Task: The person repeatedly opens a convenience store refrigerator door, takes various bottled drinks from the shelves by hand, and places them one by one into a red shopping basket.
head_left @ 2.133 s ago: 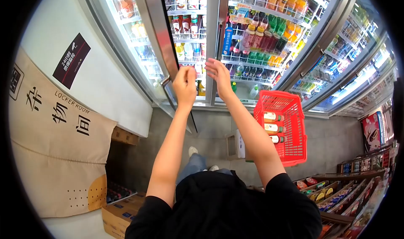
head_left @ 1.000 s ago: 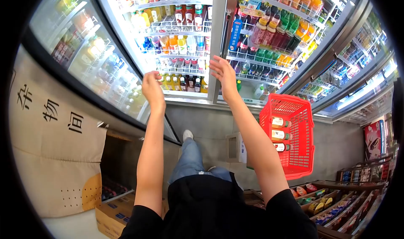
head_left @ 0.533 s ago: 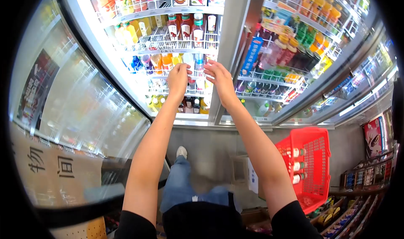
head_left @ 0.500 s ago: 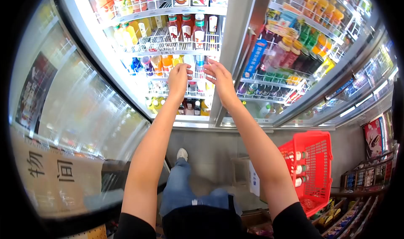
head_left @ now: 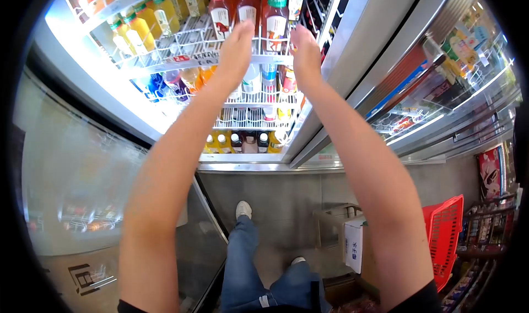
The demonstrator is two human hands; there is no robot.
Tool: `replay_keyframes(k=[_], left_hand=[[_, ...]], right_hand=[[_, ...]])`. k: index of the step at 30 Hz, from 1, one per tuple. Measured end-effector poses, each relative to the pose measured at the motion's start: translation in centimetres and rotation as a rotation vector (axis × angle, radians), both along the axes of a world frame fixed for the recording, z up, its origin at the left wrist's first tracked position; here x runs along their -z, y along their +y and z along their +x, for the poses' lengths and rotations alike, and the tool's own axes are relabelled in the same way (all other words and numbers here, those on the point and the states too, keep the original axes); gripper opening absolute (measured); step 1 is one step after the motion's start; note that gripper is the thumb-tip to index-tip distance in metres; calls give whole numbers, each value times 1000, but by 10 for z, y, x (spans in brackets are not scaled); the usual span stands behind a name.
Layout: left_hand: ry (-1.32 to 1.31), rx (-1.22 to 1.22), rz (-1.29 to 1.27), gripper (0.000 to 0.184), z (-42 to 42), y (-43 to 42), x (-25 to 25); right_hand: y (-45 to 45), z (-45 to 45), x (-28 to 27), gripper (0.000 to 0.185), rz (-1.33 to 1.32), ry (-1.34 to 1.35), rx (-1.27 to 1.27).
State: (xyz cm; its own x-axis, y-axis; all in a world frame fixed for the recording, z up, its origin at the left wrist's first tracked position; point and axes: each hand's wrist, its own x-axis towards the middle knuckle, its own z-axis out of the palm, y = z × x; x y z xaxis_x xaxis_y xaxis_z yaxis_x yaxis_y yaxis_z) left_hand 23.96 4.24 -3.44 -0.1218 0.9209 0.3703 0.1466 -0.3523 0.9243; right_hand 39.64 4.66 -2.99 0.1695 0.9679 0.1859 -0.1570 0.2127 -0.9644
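Observation:
My left hand (head_left: 237,51) reaches over the shelf edge of the opened fridge, fingers stretched forward and partly hidden behind its back. It is in front of a dark red juice bottle (head_left: 247,7) with a green cap band. My right hand (head_left: 306,51) is to the right of another red juice bottle (head_left: 274,23), fingers loosely bent, below a darker bottle (head_left: 296,1). The bottle between my hands stands upright on the wire shelf (head_left: 190,40). Both hands look open, and I see nothing held. A third red bottle (head_left: 220,12) stands left of them.
Yellow juice bottles (head_left: 140,29) stand at the shelf's left. More drinks fill the shelves below. The swung-open glass door (head_left: 110,191) is on my left, a metal door frame (head_left: 352,65) on my right. A red basket (head_left: 443,241) and a carton (head_left: 354,244) are at lower right.
Both hands have moved up and forward to the red juice bottles' shelf. The view is closer to the fridge, and the basket appears farther right.

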Motion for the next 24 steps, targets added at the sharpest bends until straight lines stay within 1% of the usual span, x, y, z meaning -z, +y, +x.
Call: replay_keyframes(k=[1, 2, 3, 4, 5, 6, 7, 8, 9, 10, 11, 12, 14, 16, 17, 18, 20, 21, 22, 23, 24], left_hand=[[0, 18, 17, 55, 6, 12, 1], [0, 35, 41, 59, 13, 23, 0], [-4, 42, 41, 59, 14, 35, 1], [130, 86, 12, 61, 12, 48, 6], [264, 125, -20, 64, 10, 58, 11], [256, 128, -28, 64, 5, 77, 20], [301, 100, 25, 59, 3, 102, 29], [348, 72, 76, 54, 4, 115, 38], [366, 160, -99, 69, 6, 93, 16], [361, 158, -109, 69, 5, 92, 20], [360, 141, -123, 70, 6, 94, 23], [361, 125, -138, 70, 8, 97, 28], [352, 135, -127, 70, 12, 103, 33], [364, 208, -211, 71, 7, 116, 30], [345, 229, -149, 68, 5, 122, 34], [346, 229, -151, 68, 6, 115, 31], [168, 344, -127, 61, 5, 103, 22], [54, 380, 58, 59, 8, 95, 24], [54, 375, 59, 59, 7, 90, 21], [193, 219, 67, 57, 5, 84, 19], [331, 66, 72, 55, 6, 71, 11]], right_hand=[[19, -1, 12, 53, 46, -75, 73], [39, -11, 23, 55, 89, 48, 132], [61, -12, 28, 57, 85, 48, 86], [65, -13, 24, 58, 78, 50, 43], [64, -10, 22, 59, -4, -7, 32], [52, -9, 6, 61, -86, -68, 20], [82, -2, 24, 63, -44, -275, 23], [76, -4, 15, 63, -55, -305, 62], [93, 0, 27, 62, -37, -215, 10], [111, 1, 38, 61, -14, -119, -45], [85, -5, 20, 59, -93, -216, 79], [88, -3, 25, 59, -98, -218, 81], [94, 4, 34, 53, -108, -161, 60], [102, 7, 39, 48, -108, -108, 28], [104, 8, 39, 45, -106, -83, 10], [103, 8, 39, 43, -103, -57, -7], [99, 4, 38, 30, 26, -131, 103], [100, 6, 39, 28, 81, -104, 35], [98, 8, 36, 29, 137, -79, -35], [102, 7, 37, 29, 140, -81, -39], [119, 9, 49, 34, 226, 10, -146]])
